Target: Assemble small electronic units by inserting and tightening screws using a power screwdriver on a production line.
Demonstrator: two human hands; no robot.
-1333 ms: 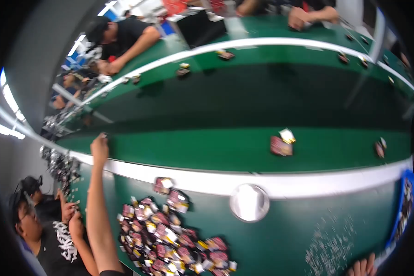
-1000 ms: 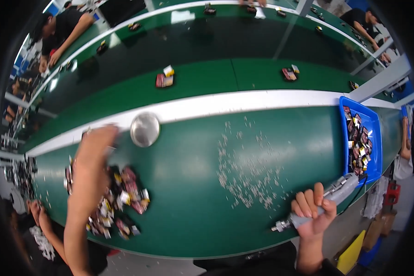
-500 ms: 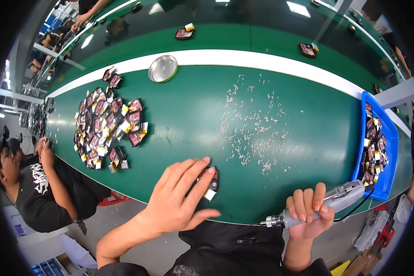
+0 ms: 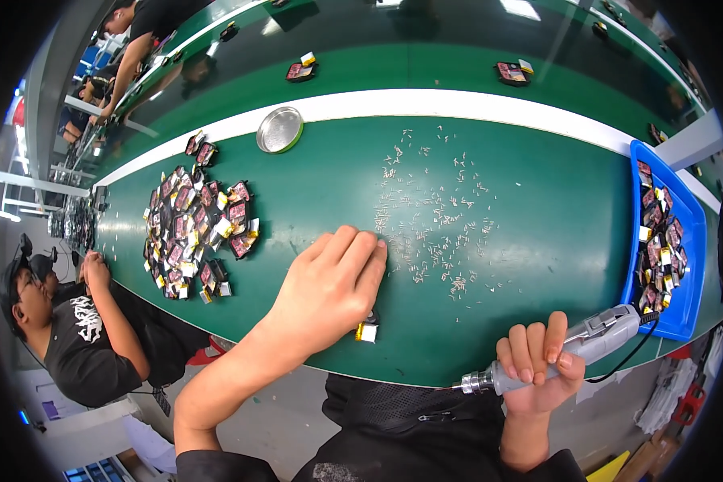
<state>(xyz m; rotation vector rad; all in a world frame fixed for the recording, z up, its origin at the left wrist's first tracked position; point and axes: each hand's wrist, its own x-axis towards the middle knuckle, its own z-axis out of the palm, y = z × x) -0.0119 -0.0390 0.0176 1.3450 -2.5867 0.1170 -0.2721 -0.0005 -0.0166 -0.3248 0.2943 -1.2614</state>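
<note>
My left hand (image 4: 329,281) reaches over the green bench with its fingers curled together at the left edge of a scatter of tiny silvery screw-like pieces (image 4: 442,213). Whatever its fingertips pinch is hidden. Partly beneath that hand lies a small black electronic unit with a white and yellow pouch (image 4: 367,332). My right hand (image 4: 538,361) is wrapped round a grey electric screwdriver (image 4: 598,341), its metal tip pointing left above the bench's near edge. A black cord (image 4: 631,361) runs from the tool's back end.
On the left is a heap of similar units (image 4: 193,225), with a round metal lid-like dish (image 4: 279,130) behind. A blue tray (image 4: 695,265) at right holds more. Past the white rail (image 4: 426,104), units ride a dark green belt (image 4: 402,68). A co-worker (image 4: 96,329) sits at left.
My left hand has moved up from the unit to the scattered pieces, its spread fingers now curled. The right hand keeps hold of the screwdriver. Units on the belt have shifted left.
</note>
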